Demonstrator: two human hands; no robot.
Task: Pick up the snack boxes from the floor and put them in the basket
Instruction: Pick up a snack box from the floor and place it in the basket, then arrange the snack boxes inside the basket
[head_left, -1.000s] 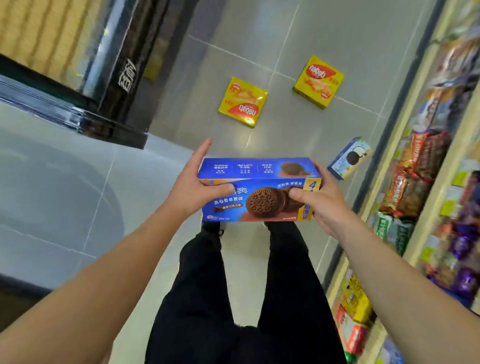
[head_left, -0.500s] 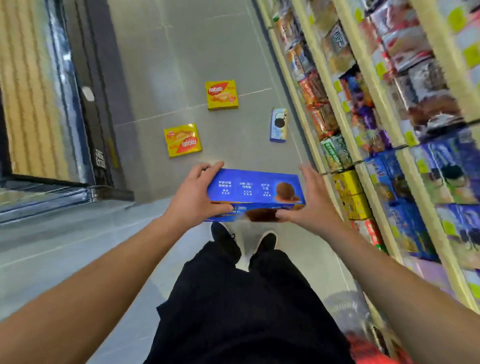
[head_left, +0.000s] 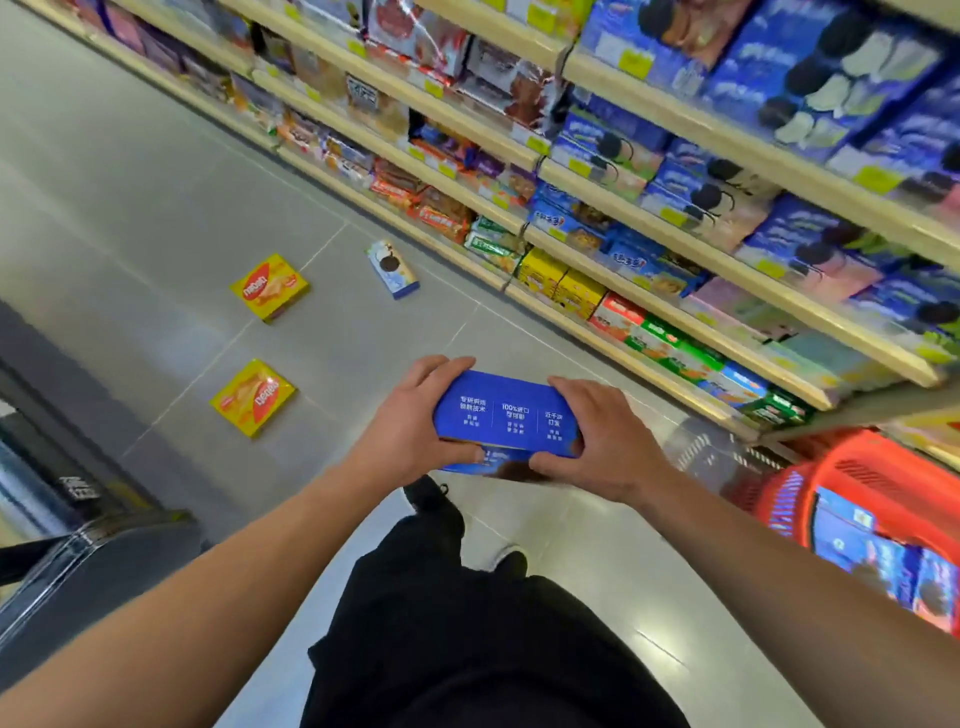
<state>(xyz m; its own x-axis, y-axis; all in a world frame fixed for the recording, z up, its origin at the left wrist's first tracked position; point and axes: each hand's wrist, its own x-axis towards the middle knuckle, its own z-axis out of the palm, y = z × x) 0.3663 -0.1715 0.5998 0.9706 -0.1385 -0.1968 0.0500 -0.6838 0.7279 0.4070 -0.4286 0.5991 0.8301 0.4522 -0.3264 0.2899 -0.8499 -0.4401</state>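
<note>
Both hands hold a blue cookie box (head_left: 506, 415) at about waist height over the tiled floor (head_left: 130, 171). The left hand (head_left: 410, 426) wraps its left end, fingers curled over the far edge and thumb on the near face; the right hand (head_left: 602, 436) clamps the right end the same way. The box's top face carries white printed text.

Three more boxes lie on the floor farther along the aisle: a yellow wafer box (head_left: 253, 397) to the left, a second yellow wafer box (head_left: 270, 286) beyond it, and a pale blue cookie box (head_left: 392, 268) close to the foot of the shelves (head_left: 649, 306). All three lie well apart from one another.

At the near right stands a red basket (head_left: 878, 483), blurred, with what look like blue snack boxes already inside. It is just to the right of the held box, apart from it. The shelves along the right are packed with snack packets. The person's black trousers (head_left: 467, 639) fill the near foreground.
</note>
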